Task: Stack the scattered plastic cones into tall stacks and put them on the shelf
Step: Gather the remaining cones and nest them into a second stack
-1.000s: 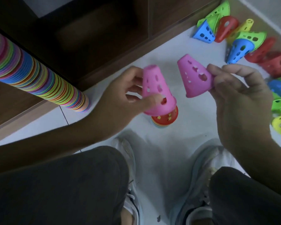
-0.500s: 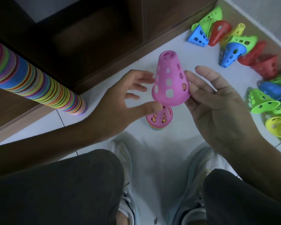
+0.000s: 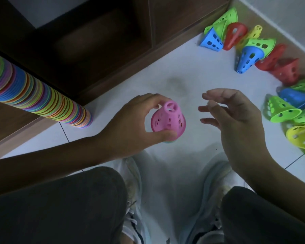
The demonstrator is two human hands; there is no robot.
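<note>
Under the camera lies a white tiled floor (image 3: 174,81), seen from the head view; along its far edge stands a dark brown wooden shelf unit (image 3: 99,46) with deep, shadowy boxes; two legs in dark trousers (image 3: 60,208) fill the bottom of the picture, and pale sneakers (image 3: 211,187) poke out between them on the floor; a very tall stack of many-coloured plastic cones (image 3: 37,101) leans in from the left, its bottom end resting on the floor just beside the shelf unit; on the right, a scattered heap of loose plastic cones with holes (image 3: 275,55), in green, blue, red and yellow, lies on its sides along the wall; the left hand (image 3: 136,124) sits in the middle, fingers and thumb curled round a pink plastic cone with holes (image 3: 168,119); that pink cone stands tip up on top of a short stack on the floor, and only a thin coloured edge of that stack peeks out below it; the right hand (image 3: 236,124) floats near the pink cone but apart from it, fingers spread loose and holding nothing.
</note>
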